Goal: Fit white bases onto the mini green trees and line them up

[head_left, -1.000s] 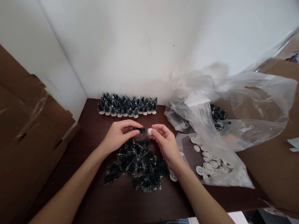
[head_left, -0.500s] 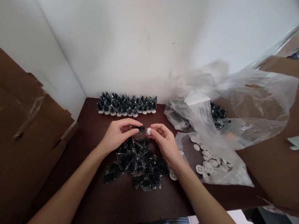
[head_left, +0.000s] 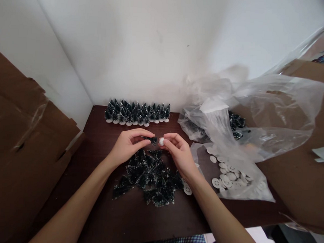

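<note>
Between the thumb and fingers of my left hand (head_left: 129, 144) is a small dark green miniature tree (head_left: 153, 140) with white flecks, lying sideways. Facing it, my right hand (head_left: 180, 151) pinches a small white round base (head_left: 161, 141). A narrow gap separates the tree from the base. Below both hands, a heap of loose miniature trees (head_left: 151, 175) lies on the dark brown table (head_left: 135, 225). A few white discs (head_left: 187, 189) lie beside the heap, partly hidden by my right forearm.
Rows of miniature trees on white bases (head_left: 135, 113) stand against the wall. At the right, a clear plastic bag (head_left: 213, 117) holds more trees, and white discs (head_left: 229, 176) lie in another plastic bag. Cardboard boxes (head_left: 20, 135) flank the table on both sides.
Almost nothing has moved. Both hands hold the same tree and base in nearly the same place, the base turned very slightly.
</note>
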`<state>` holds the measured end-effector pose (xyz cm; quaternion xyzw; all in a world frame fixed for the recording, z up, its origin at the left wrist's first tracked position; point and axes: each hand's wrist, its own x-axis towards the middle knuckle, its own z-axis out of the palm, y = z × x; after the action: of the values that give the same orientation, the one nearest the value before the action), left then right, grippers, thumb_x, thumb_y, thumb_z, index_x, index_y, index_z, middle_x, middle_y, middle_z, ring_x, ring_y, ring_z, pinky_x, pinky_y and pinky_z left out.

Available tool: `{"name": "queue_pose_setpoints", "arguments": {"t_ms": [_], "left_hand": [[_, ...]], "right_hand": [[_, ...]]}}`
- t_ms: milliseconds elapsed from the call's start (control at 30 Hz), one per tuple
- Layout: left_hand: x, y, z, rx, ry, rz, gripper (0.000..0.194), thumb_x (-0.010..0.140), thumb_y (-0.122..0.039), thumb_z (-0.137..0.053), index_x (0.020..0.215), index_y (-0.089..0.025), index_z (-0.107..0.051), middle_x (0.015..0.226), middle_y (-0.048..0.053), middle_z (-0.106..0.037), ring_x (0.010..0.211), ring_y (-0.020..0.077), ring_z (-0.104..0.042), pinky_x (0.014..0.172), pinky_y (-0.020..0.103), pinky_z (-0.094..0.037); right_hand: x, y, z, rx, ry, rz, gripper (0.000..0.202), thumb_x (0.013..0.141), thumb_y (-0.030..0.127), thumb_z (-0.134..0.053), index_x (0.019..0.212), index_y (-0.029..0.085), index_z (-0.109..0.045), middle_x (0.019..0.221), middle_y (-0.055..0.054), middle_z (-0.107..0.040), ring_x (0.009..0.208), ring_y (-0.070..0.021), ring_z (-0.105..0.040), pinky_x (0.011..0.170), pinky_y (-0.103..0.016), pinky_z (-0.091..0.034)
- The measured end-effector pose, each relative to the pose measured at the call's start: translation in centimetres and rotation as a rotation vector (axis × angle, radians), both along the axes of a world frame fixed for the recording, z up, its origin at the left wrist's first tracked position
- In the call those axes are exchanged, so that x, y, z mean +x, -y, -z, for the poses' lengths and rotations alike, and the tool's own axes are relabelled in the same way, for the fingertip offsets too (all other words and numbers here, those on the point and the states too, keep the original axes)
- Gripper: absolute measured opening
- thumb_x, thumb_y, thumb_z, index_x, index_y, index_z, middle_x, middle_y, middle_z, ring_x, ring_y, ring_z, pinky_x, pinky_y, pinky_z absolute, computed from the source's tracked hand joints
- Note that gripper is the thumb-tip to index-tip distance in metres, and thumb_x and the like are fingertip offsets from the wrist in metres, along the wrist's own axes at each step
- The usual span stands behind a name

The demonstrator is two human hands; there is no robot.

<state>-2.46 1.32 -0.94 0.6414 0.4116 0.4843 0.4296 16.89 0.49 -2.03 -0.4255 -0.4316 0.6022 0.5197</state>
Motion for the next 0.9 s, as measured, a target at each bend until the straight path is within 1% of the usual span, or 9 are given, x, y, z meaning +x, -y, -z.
{"name": "queue_pose_setpoints", "arguments": {"t_ms": [200, 433, 667, 900], "left_hand": [[-0.02, 0.05, -0.08, 0.006, 0.020, -0.022, 0.016, 0.079, -0.024, -0.074, 0.093, -0.018, -0.077, 0.104, 0.008, -0.076, 0.102, 0.0242, -0.070, 0.094, 0.042, -0.057], [0.05, 0.04, -0.01, 0.005, 0.017, -0.006, 0.016, 0.079, -0.023, -0.073, 0.094, -0.018, -0.077, 0.104, 0.007, -0.076, 0.101, 0.0233, -0.070, 0.093, 0.040, -0.057], [0.02, 0.13, -0.19, 0.022, -0.014, -0.009, 0.015, 0.079, -0.024, -0.073, 0.093, -0.018, -0.077, 0.103, 0.008, -0.076, 0.100, 0.0239, -0.070, 0.092, 0.041, -0.057], [0.07, 0.19, -0.20, 0.013, 0.040, 0.008, 0.014, 0.079, -0.020, -0.073, 0.092, -0.019, -0.078, 0.104, 0.006, -0.076, 0.101, 0.0224, -0.069, 0.094, 0.038, -0.057]], "right_hand": [[0.01, 0.08, -0.03, 0.004, 0.007, -0.002, 0.026, 0.073, 0.037, -0.079, 0.091, 0.022, -0.066, 0.087, 0.000, -0.068, 0.083, -0.0155, -0.064, 0.083, -0.032, -0.052], [-0.06, 0.13, -0.18, -0.003, 0.002, -0.001, 0.027, 0.073, 0.037, -0.080, 0.090, 0.022, -0.066, 0.086, -0.001, -0.069, 0.083, -0.0150, -0.064, 0.081, -0.030, -0.052], [-0.05, 0.07, -0.12, 0.002, 0.019, 0.003, 0.026, 0.072, 0.037, -0.079, 0.089, 0.022, -0.066, 0.086, 0.000, -0.068, 0.082, -0.0151, -0.064, 0.082, -0.031, -0.052], [-0.06, 0.19, -0.26, -0.016, 0.007, -0.007, 0.025, 0.072, 0.036, -0.080, 0.090, 0.022, -0.067, 0.086, 0.000, -0.069, 0.081, -0.0146, -0.064, 0.082, -0.030, -0.052]]}}
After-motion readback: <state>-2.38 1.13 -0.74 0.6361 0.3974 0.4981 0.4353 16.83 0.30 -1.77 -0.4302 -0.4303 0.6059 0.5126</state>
